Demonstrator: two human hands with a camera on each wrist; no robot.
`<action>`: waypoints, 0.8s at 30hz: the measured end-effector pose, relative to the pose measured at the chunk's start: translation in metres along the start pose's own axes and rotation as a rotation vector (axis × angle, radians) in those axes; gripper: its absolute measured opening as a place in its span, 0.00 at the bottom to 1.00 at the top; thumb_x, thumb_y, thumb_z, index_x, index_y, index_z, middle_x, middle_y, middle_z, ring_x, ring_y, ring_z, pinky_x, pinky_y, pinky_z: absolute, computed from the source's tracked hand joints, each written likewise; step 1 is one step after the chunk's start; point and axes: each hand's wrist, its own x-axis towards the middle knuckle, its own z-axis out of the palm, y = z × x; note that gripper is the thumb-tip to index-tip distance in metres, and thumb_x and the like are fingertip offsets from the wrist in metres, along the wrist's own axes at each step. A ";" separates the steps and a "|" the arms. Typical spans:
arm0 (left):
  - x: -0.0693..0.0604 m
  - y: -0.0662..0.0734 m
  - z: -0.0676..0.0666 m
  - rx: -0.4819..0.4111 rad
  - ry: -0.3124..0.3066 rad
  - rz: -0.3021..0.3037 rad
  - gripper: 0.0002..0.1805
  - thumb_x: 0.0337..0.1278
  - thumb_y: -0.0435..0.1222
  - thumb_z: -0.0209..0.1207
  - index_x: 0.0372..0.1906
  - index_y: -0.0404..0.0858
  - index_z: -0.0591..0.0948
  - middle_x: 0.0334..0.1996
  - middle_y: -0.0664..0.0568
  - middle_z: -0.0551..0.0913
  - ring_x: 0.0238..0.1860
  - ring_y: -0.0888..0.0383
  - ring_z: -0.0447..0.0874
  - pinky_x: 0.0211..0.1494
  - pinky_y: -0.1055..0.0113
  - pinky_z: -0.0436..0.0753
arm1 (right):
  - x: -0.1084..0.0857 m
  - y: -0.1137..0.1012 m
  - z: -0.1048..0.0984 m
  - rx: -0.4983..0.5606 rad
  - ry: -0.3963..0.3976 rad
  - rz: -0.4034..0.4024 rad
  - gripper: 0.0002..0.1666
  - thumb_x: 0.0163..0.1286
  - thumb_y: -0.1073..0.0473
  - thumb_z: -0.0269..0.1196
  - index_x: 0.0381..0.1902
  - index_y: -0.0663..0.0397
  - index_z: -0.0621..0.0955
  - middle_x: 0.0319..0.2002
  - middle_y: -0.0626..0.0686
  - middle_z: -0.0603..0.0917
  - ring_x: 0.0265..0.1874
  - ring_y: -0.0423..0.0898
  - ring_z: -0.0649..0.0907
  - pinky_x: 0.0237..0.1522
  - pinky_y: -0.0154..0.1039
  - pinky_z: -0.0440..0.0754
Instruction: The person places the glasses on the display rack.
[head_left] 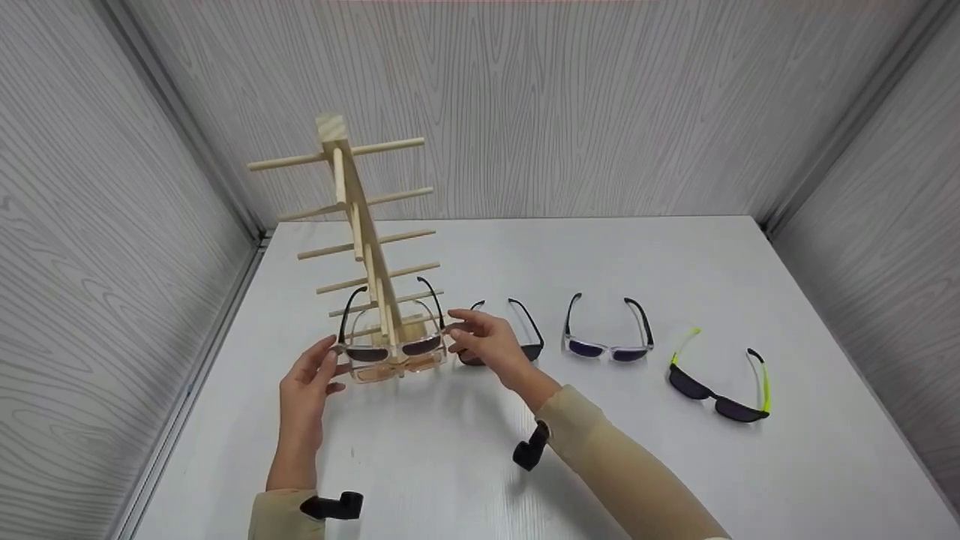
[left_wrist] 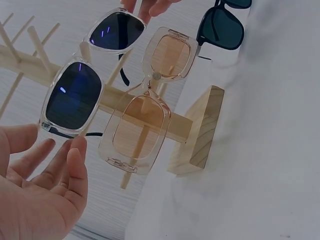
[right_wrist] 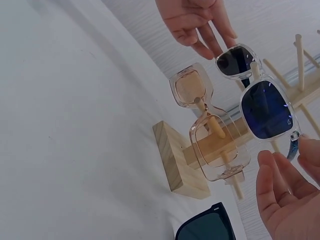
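Beige sleeves closest to lens: left sleeve (head_left: pixel 285 517) in front of the rack, right sleeve (head_left: pixel 630 469) front-right of it, black wrist mount on each.

Surface: white table (head_left: pixel 427 465), matte, faint shadows front-right of the rack. Room: booth of grey wood-grain panels. Left panel (head_left: pixel 112 225) left of the rack, back panel (head_left: pixel 540 112) behind it, right panel (head_left: pixel 877 180) well off to its right. Grey strips at the corners.

Left to right:
- Left hand (head_left: pixel 304 382), front-left of the rack: thumb and fingers pinch the left hinge end of the held sunglasses.
- Wooden rack (head_left: pixel 370 232): upright post, pegs out to both sides and front.
- Held sunglasses (head_left: pixel 367 354), clear frame, dark lenses: at the rack's lower front. Lenses face the wearer, temples point back either side of the post. Long axis runs crosswise to the post, right end slightly higher in head view. Front peg shows at the bridge; can't tell if it bears load.
- Peach glasses (head_left: pixel 379 373): on the rack, just below that pair.
- Right hand (head_left: pixel 491 345), right of the rack: pinches the right hinge end.
- Black sunglasses (head_left: pixel 532 351), clear-framed sunglasses (head_left: pixel 628 355), black-and-yellow sunglasses (head_left: pixel 739 410): on the table, progressively farther right of the rack.
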 end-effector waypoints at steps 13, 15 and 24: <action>-0.003 -0.037 -0.010 -0.110 -0.017 0.099 0.20 0.63 0.41 0.55 0.59 0.42 0.74 0.52 0.47 0.79 0.44 0.55 0.82 0.39 0.67 0.79 | -0.014 0.002 -0.015 0.026 -0.028 0.038 0.24 0.66 0.61 0.60 0.60 0.57 0.73 0.48 0.58 0.82 0.40 0.54 0.84 0.47 0.55 0.77; -0.005 -0.038 -0.010 -0.099 -0.019 0.084 0.21 0.64 0.41 0.55 0.60 0.42 0.73 0.52 0.47 0.79 0.45 0.54 0.81 0.40 0.67 0.79 | -0.019 -0.003 -0.015 0.022 -0.028 0.036 0.23 0.67 0.63 0.59 0.60 0.58 0.73 0.48 0.60 0.82 0.40 0.55 0.83 0.48 0.56 0.75; -0.027 -0.016 -0.002 -0.026 0.046 -0.049 0.18 0.65 0.41 0.54 0.58 0.43 0.73 0.48 0.52 0.81 0.42 0.58 0.82 0.41 0.69 0.79 | -0.026 0.015 -0.027 0.014 -0.029 -0.008 0.26 0.65 0.57 0.62 0.60 0.58 0.73 0.45 0.55 0.84 0.38 0.49 0.84 0.37 0.40 0.81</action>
